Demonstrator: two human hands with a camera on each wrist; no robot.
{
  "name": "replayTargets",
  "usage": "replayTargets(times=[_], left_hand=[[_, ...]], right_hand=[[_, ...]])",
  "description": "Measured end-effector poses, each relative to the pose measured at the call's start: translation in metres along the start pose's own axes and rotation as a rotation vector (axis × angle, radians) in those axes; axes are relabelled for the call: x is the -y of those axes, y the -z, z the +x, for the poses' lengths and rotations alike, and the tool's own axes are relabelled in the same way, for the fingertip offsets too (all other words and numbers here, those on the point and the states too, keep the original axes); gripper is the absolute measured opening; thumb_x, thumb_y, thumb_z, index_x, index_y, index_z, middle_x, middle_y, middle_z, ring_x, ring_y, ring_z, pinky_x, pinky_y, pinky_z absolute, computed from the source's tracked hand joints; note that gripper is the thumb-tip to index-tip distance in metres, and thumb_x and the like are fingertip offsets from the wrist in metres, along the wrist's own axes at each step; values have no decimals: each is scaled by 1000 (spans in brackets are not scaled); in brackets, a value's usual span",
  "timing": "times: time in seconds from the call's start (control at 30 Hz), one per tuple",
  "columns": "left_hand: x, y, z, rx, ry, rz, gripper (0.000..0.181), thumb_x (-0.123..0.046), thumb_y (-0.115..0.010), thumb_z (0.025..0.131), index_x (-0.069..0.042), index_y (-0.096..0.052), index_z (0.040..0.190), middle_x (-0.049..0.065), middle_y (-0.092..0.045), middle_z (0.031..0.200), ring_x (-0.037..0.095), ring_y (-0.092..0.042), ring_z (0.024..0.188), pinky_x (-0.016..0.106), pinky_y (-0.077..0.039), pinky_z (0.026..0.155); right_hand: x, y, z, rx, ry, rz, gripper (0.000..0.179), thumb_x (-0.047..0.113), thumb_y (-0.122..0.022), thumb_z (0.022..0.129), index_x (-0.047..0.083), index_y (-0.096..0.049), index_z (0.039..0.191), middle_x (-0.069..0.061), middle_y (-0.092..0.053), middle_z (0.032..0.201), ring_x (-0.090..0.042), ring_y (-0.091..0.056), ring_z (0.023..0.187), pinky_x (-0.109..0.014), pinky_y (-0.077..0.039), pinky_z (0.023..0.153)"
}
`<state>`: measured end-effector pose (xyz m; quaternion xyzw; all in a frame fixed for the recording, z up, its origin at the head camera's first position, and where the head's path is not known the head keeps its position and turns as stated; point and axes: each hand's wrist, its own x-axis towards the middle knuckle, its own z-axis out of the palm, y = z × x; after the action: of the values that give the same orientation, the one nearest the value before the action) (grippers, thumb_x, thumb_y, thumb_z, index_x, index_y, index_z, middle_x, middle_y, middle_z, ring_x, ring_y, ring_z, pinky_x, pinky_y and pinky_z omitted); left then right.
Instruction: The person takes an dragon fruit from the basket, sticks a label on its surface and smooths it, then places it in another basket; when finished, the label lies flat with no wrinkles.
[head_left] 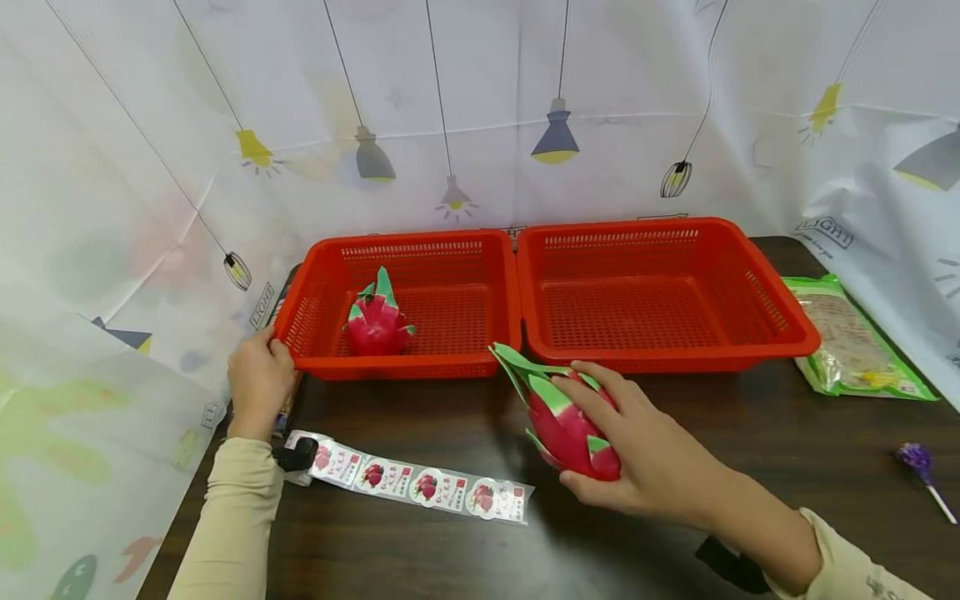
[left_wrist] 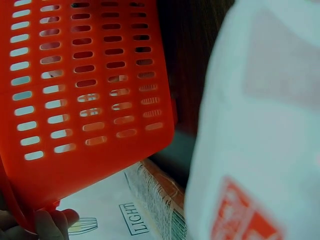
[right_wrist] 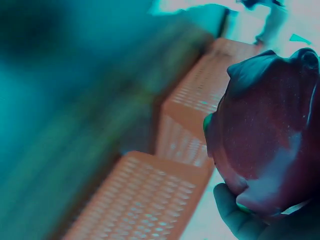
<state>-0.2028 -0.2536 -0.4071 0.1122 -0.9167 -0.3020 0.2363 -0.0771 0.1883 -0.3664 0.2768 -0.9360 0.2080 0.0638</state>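
My left hand (head_left: 258, 375) grips the near left corner of the left red basket (head_left: 405, 367); in the left wrist view its fingers (left_wrist: 47, 225) curl at the rim. Inside that basket stands a pink dragon fruit (head_left: 377, 327) with green leafy tips. My right hand (head_left: 637, 446) holds a second dragon fruit (head_left: 562, 429) over the table, in front of where the two baskets meet, its green leaves pointing toward them. In the right wrist view this dragon fruit (right_wrist: 265, 135) looks dark, with the thumb (right_wrist: 235, 212) against its underside.
The right red basket (head_left: 622, 300) stands beside the left one. A strip of dragon fruit stickers (head_left: 427, 485) lies on the dark table (head_left: 375, 550), its left end by my left wrist. At the right are a green-edged food packet (head_left: 855, 333) and a purple lollipop (head_left: 917, 458).
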Motion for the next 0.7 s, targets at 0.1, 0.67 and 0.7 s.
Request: replayTargets(times=[0.1,0.67,0.7], left_hand=[[1,3,1,10,16,-2,43,-7,-41,98,10,-62,131,38,-65,122,59,-63,103,68,-49,92],[1,0,-1,3,31,-23,42,-8,-42,98,8,-63,132,36,-65,123,56,-63,104,65,-49,94],[0,1,-1,3,31,-22,43,-8,-42,98,7,-62,133,36,-65,123,57,-63,104,66,-49,94]], right_hand=[[-5,-11,-16,-36,45,-68,99,46,-89,71,27,-40,154,-8,-40,155,-27,-50,127,-34,-63,73],[-39,-39,-42,-39,65,-152,95,47,-87,72,28,-43,154,-8,-46,151,-27,-55,124,-35,-61,72],[-40,-39,-42,-42,60,-154,94,47,-87,72,27,-43,153,-8,-46,151,-28,-55,123,-36,-61,73]])
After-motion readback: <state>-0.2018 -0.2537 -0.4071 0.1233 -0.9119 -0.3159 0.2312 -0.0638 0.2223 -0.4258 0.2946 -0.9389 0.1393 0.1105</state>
